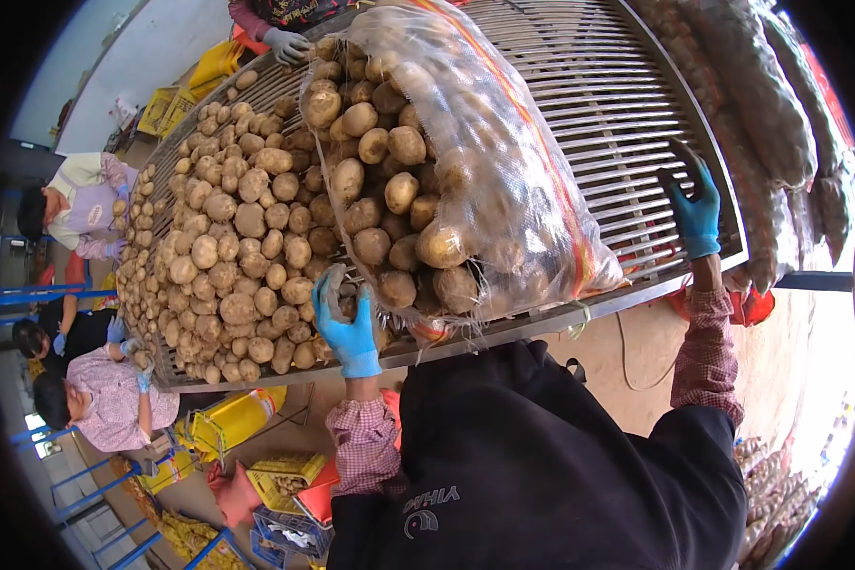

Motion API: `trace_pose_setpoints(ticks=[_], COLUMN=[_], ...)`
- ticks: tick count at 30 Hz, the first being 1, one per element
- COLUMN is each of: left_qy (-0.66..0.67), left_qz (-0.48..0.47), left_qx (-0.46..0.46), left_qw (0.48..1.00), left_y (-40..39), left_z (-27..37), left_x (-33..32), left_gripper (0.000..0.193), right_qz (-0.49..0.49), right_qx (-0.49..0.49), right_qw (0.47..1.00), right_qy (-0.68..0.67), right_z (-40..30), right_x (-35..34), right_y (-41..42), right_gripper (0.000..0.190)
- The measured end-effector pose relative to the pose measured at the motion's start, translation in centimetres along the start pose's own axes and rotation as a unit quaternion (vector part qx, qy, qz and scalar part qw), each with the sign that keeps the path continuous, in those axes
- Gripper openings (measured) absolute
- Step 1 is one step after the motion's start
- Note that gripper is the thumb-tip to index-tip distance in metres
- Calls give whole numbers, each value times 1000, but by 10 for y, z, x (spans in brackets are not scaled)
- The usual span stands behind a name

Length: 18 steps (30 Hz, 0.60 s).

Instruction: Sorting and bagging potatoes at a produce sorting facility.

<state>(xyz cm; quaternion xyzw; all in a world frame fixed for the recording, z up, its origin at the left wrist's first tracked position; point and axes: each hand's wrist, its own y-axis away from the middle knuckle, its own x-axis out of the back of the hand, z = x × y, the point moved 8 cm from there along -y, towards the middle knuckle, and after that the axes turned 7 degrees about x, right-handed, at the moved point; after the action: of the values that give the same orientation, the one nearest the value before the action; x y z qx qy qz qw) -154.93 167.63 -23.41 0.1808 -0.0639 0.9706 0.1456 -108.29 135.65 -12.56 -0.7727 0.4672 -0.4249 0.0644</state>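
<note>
A clear woven plastic sack with red and yellow stripes lies on its side, its mouth towards the left. Potatoes fill its mouth and spread over the slatted metal table. My left hand, in a blue glove with a dark palm, is at the near lower corner of the mouth. Its fingers are curled beside the sack's edge; whether they pinch the plastic I cannot tell. My right hand, gloved alike, hovers over or rests on the slats near the right end rail, fingers apart, holding nothing.
Across the table, a person's grey-gloved hand is beside the potatoes. Several co-workers stand at the left end, one in a patterned shirt. Full sacks are stacked at right. Yellow crates and a blue crate stand below left.
</note>
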Motion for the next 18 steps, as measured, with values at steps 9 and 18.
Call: trace_pose_setpoints(ticks=[9, 18], left_qy=[-103, 200], left_qz=[-88, -67], left_qx=[-57, 59], left_qw=[989, 976], left_y=[27, 23], left_z=[4, -39], left_x=[-32, -32], left_gripper=[82, 73], right_qz=[-394, -378], right_qx=[448, 175], right_qw=[800, 889], right_qy=[63, -190], right_z=[-241, -193], right_x=[-241, -231], right_y=[58, -12], right_gripper=[60, 85])
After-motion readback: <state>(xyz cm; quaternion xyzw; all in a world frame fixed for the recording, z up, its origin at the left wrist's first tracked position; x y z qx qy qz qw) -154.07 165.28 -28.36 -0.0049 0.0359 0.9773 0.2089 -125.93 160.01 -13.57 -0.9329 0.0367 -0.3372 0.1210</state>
